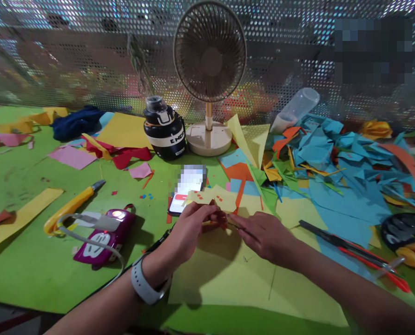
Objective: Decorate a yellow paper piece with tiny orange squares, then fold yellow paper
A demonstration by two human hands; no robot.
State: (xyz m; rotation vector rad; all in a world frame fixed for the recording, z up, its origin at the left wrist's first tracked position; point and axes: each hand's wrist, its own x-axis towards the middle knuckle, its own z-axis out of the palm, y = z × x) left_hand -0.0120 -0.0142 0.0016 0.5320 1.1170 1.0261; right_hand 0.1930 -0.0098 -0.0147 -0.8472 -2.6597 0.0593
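Observation:
My left hand, with a pale watch strap on its wrist, is closed with fingertips pinched on a small orange-red paper piece. Closed round a thin, dark, pen-like tool, my right hand brings its tip against that piece; the tool's exact kind does not show. Both hands are over a pale yellow paper sheet. Just beyond the fingers, a yellow paper strip carries tiny orange bits. Behind my left hand lies a lit phone, partly covered by that strip.
A purple power bank with a white cable and a yellow utility knife lie left. At the back stand a black bottle and a fan. Blue paper scraps pile up right, behind a black-and-red cutter.

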